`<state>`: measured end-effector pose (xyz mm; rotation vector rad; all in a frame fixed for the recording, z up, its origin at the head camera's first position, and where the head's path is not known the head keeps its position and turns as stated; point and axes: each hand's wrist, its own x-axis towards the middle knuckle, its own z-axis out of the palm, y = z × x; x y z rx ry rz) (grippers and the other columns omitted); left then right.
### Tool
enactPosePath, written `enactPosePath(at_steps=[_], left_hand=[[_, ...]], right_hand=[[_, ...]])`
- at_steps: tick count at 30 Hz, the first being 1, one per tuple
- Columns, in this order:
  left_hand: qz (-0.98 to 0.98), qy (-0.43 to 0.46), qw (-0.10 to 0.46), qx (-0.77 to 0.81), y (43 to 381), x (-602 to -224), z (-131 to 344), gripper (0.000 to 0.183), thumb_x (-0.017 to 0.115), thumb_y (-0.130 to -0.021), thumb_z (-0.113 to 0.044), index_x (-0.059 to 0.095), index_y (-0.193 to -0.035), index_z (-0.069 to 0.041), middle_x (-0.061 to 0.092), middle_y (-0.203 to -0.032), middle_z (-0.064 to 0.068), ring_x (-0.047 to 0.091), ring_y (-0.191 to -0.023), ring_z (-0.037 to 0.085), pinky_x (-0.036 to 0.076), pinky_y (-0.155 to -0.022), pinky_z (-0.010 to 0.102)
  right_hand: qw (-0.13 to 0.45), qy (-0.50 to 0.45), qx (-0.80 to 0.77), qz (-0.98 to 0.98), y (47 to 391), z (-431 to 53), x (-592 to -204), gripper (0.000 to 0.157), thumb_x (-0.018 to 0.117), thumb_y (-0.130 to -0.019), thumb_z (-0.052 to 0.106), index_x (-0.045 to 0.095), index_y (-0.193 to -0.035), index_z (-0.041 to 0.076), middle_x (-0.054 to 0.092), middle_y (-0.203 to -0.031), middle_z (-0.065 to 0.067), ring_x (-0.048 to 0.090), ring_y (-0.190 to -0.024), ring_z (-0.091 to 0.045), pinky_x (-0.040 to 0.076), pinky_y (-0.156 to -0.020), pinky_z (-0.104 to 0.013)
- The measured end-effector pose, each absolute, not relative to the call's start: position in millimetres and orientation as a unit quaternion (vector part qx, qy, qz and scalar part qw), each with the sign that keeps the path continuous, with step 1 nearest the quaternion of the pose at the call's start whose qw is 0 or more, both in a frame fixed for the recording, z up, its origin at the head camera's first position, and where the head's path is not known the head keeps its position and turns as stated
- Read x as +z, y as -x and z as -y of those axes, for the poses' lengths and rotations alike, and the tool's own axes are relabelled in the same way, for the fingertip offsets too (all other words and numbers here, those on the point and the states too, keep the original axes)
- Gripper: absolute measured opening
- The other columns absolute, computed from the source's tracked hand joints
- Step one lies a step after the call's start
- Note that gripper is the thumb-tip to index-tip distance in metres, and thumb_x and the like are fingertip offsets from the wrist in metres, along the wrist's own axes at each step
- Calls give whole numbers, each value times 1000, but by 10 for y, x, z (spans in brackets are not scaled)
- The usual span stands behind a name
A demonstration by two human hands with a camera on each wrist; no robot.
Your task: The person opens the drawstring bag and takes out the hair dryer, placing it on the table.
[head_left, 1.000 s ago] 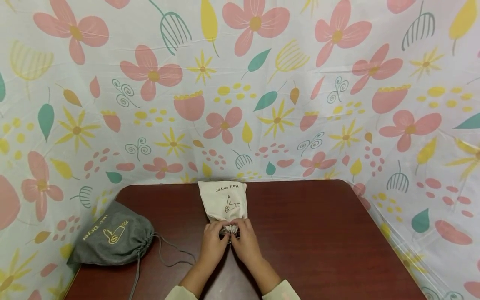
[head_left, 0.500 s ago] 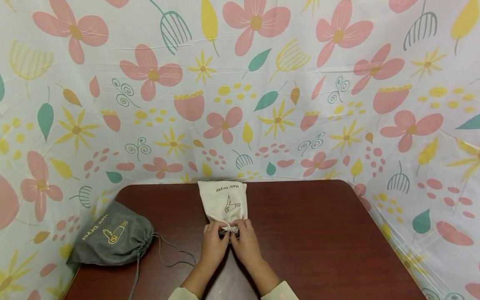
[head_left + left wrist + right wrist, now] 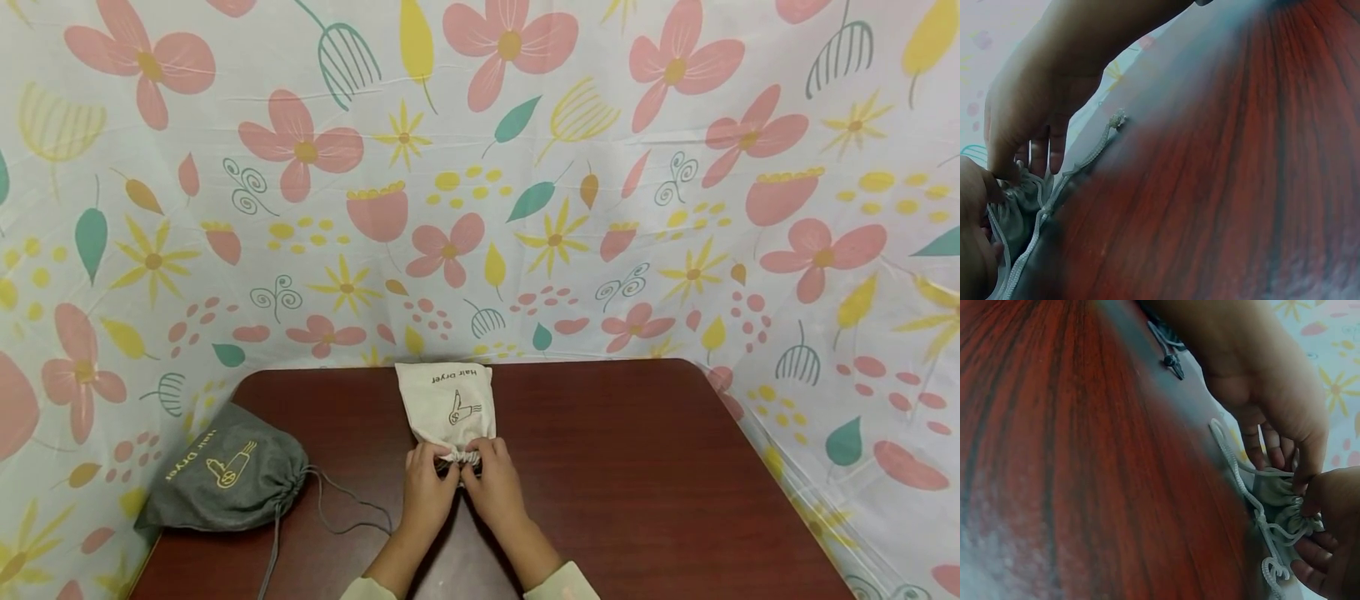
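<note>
In the head view a cream drawstring bag (image 3: 450, 410), printed "Hair Dryer" with a dryer drawing, lies flat near the back of the table. My left hand (image 3: 427, 493) pinches the left side of its gathered mouth. My right hand (image 3: 495, 490) pinches the right side, the two thumbs close together. Ruffled cloth (image 3: 1021, 209) shows between the hands in the left wrist view. A pale knotted drawstring (image 3: 1030, 240) hangs beside it, and loops of cord (image 3: 1238, 472) appear in the right wrist view. My fingertips partly hide the bag's opening.
A grey drawstring bag (image 3: 236, 479), also marked "Hair Dryer" in yellow, lies at the left edge of the dark red wooden table (image 3: 645, 467). Its cord (image 3: 348, 527) trails toward my left forearm. A floral curtain (image 3: 465, 200) surrounds the table's back and sides.
The ruffled mouth of the cream bag has been spread wider between my fingers, with its gathers shifting. Both hands stay almost in place; the bags have hardly moved.
</note>
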<state>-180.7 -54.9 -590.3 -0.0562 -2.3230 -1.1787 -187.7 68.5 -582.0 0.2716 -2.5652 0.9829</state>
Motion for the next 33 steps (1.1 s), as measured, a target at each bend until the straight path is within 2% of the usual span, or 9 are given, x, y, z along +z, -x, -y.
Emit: enactPosePath(at_steps=[8, 15, 21, 33], left_hand=[[855, 13, 279, -436, 1820, -5914, 543, 28, 79, -74, -2, 62, -96, -9, 66, -98, 5, 55, -93, 23, 47, -79, 37], [855, 5, 267, -445, 1815, -5897, 542, 28, 79, -75, -4, 62, -96, -10, 65, -98, 4, 55, -93, 23, 47, -80, 38], [858, -2, 258, -445, 1806, -5894, 553, 28, 80, -76, -5, 61, -96, -12, 64, -97, 3, 54, -93, 21, 47, -80, 37], [855, -7, 258, -450, 1805, -5873, 576, 28, 78, -73, -4, 61, -94, -12, 64, -95, 3, 54, -92, 22, 47, -80, 37]], right_hand=[[172, -84, 357, 914, 1882, -701, -5782, 27, 74, -81, 10, 65, -106, 14, 54, -99, -3, 51, -72, -14, 45, -62, -30], [156, -77, 359, 917, 1885, -712, -5772, 25, 73, -83, 10, 64, -106, 15, 53, -100, -3, 46, -67, -11, 42, -60, -28], [141, -76, 360, 919, 1887, -721, -5755, 23, 71, -84, 11, 64, -106, 15, 50, -97, -2, 37, -60, -7, 37, -57, -24], [130, -78, 361, 920, 1885, -781, -5736, 23, 70, -85, 11, 64, -107, 15, 48, -98, -1, 38, -62, -7, 38, -59, -23]])
